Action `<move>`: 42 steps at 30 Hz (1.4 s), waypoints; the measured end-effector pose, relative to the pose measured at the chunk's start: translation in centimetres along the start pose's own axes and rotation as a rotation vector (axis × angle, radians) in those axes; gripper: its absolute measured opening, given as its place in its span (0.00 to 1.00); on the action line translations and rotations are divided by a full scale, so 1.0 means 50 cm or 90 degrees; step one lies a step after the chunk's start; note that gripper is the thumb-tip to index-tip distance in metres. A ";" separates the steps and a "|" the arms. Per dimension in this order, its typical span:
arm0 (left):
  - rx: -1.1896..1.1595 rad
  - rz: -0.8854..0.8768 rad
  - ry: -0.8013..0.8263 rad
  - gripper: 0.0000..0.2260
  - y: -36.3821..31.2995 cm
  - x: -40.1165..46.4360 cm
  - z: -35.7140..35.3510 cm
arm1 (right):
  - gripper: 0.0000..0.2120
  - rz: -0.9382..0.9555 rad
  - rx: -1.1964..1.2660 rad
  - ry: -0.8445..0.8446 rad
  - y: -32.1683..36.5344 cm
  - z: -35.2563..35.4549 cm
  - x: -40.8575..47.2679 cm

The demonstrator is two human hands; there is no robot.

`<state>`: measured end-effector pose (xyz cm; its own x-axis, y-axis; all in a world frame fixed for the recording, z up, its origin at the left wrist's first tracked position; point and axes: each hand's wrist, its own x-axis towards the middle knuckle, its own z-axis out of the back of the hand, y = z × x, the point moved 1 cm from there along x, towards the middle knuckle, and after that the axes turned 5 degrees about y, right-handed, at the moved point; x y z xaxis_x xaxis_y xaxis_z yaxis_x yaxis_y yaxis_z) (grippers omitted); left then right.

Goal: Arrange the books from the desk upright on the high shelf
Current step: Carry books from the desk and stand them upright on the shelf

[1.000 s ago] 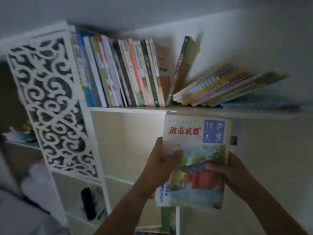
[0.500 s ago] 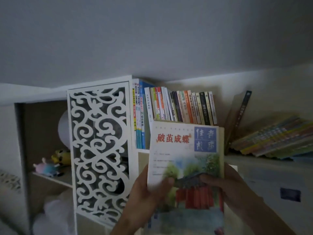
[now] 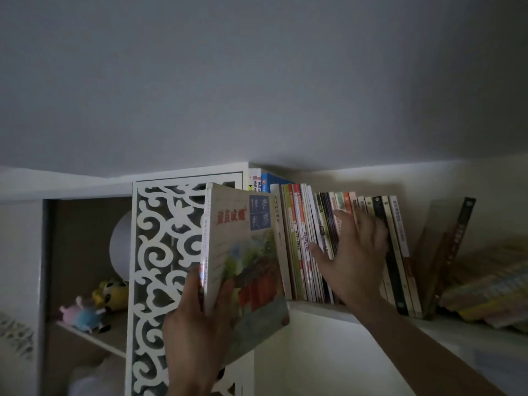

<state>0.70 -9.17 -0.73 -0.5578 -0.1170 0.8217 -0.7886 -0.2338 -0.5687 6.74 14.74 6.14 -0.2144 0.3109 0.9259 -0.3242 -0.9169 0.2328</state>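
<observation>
Head cam: my left hand point(image 3: 197, 327) is clamped on a small stack of books point(image 3: 243, 264), thumb on the front cover, held upright at 9 o'clock of the shelved row point(image 3: 343, 244). My right hand point(image 3: 351, 258) is spread flat against the row's spines, gripping nothing. High shelf point(image 3: 320, 308) board under the row. One dark book point(image 3: 451, 258) leans at 3 o'clock, a slumped pile point(image 3: 491, 292) beyond it.

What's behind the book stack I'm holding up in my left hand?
The book stack covers the white lattice panel's right edge and the row of upright books' leftmost volumes; only their tops show above.
</observation>
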 end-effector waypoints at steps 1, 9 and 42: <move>0.000 0.003 -0.004 0.14 0.003 0.005 0.003 | 0.40 0.010 -0.023 -0.003 0.009 -0.009 0.007; 0.041 -0.039 -0.040 0.14 0.008 0.028 0.006 | 0.55 0.053 -0.083 0.059 0.069 -0.107 0.024; 0.007 0.004 0.012 0.15 -0.041 0.031 -0.064 | 0.29 0.209 -0.142 -0.098 -0.111 -0.069 0.050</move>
<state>0.63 -5.80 1.58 -0.5674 -0.1001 0.8173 -0.7826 -0.2433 -0.5731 4.83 21.48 6.14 -0.2046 -0.0448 0.9778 -0.4569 -0.8791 -0.1359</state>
